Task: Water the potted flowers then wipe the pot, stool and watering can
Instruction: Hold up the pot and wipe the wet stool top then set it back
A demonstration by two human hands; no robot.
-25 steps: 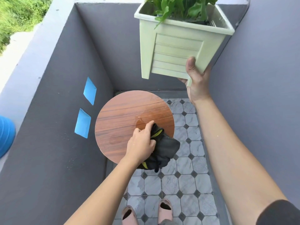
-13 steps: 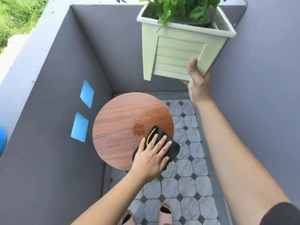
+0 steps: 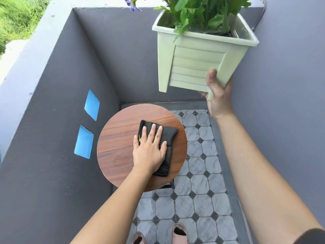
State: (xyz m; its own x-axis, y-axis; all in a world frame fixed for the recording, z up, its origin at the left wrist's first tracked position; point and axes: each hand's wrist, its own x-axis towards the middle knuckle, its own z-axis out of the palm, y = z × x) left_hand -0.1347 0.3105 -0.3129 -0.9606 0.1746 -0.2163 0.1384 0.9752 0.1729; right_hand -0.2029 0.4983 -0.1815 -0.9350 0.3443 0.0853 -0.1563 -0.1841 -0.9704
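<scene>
A round wooden stool (image 3: pixel 119 148) stands on the tiled floor in the corner of a grey-walled balcony. A black cloth (image 3: pixel 167 138) lies flat on its top. My left hand (image 3: pixel 149 152) presses on the cloth with fingers spread flat. My right hand (image 3: pixel 218 95) holds a pale green square flower pot (image 3: pixel 193 66) up in the air, above and to the right of the stool, gripping its lower corner. Green leaves (image 3: pixel 198 11) and a purple flower (image 3: pixel 132 5) rise from the pot. The watering can is not in view.
Grey walls (image 3: pixel 58 120) close in on the left, back and right. Two blue tape patches (image 3: pixel 88 124) are stuck on the left wall. The octagon-patterned tile floor (image 3: pixel 197 199) runs toward my feet (image 3: pixel 179 233). Grass (image 3: pixel 17 16) lies beyond the parapet.
My left hand flattened onto the cloth and slid it from the stool's near right edge up over the wet patch at the centre. The pot stayed raised in my right hand.
</scene>
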